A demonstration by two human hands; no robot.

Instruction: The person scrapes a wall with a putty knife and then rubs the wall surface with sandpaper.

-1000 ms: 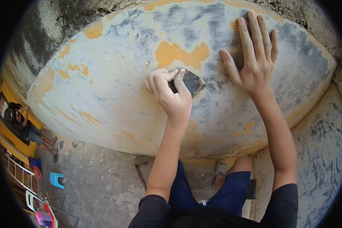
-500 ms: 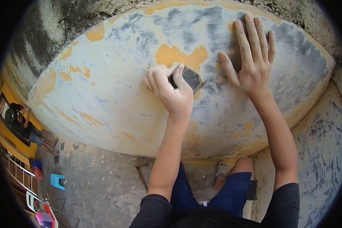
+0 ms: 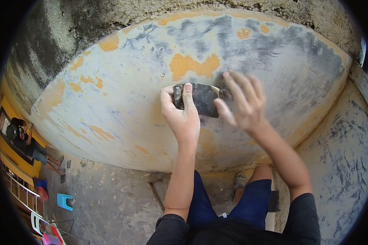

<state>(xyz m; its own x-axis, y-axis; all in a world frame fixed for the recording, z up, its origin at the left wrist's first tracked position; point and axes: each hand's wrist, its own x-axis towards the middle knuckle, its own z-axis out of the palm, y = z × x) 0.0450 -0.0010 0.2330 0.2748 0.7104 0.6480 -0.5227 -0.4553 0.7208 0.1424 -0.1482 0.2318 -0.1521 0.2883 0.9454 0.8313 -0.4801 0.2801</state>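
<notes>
My left hand (image 3: 179, 122) grips a dark, folded piece of sandpaper (image 3: 202, 100), its thumb lying flat across the near face. The sheet is worn and dusty, with a pale corner turned up at its right end. Just right of it hovers my right hand (image 3: 247, 100), slightly blurred, fingers spread and thumb by the sheet's right edge, holding nothing. Behind both hands is a curved, pale wall panel (image 3: 131, 110) with grey smudges. Orange patches (image 3: 194, 66) show through its paint right above the sheet.
Rough concrete (image 3: 122, 14) borders the panel above, and a grey-streaked wall (image 3: 335, 163) stands at right. A hammer-like tool (image 3: 155, 194) lies on the floor. At far left are a blue stool (image 3: 64, 201), a ladder (image 3: 22, 185) and a person (image 3: 32, 143).
My right hand has left the panel's upper right and come down beside the sandpaper. My left hand has shifted slightly lower, with the sheet now turned to face me.
</notes>
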